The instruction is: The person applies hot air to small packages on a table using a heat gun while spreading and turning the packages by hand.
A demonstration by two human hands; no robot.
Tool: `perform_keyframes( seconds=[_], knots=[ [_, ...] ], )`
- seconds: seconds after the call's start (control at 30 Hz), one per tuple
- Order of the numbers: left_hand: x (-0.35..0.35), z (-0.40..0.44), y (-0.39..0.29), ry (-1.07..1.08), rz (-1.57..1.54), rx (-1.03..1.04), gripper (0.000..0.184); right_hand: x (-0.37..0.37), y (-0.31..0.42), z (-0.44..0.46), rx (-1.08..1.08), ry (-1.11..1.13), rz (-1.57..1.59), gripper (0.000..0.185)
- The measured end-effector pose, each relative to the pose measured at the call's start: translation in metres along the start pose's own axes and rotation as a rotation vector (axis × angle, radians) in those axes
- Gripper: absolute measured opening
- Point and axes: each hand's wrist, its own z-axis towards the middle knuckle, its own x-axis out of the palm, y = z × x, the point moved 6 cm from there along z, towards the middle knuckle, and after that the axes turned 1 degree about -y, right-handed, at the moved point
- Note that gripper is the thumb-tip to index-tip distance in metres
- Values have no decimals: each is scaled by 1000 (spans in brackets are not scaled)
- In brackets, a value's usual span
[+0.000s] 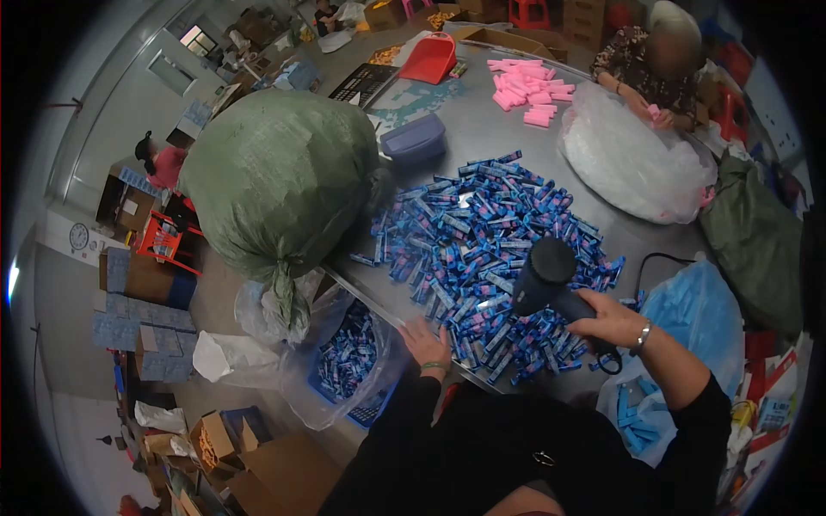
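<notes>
My right hand [607, 322] is wrapped round the handle of a dark hair dryer [548, 273], held above a heap of small blue packets [482, 249] on the metal table. The dryer's round black end faces up toward me, and its cord loops below the grip. At the table's near edge, my left hand [425, 342] lies with fingers spread, beside the heap. Just left of it, a plastic-lined blue basket [366, 415] holds many similar packets.
A large green sack [280, 176] rests at the left, near a blue-grey bin [414, 138]. Pink pieces [527, 89] and a red dustpan [428, 58] lie at the back. Across the table, another person [658, 64] sits behind a clear plastic bag [632, 159]. A blue bag [693, 314] stands at right.
</notes>
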Motion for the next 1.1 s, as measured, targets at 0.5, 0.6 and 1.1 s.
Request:
perform_keyframes(
  seconds=[0.5, 0.6, 1.1],
  knots=[
    [11, 3, -42, 7, -240, 20, 64, 1, -37, -48, 100, -87, 23, 54],
    [4, -4, -41, -12, -278, 60, 63, -27, -42, -52, 96, -185, -152, 50],
    [-5, 21, 10, -149, -542, -117, 47, 30, 13, 32, -135, 36, -92, 57]
  ],
)
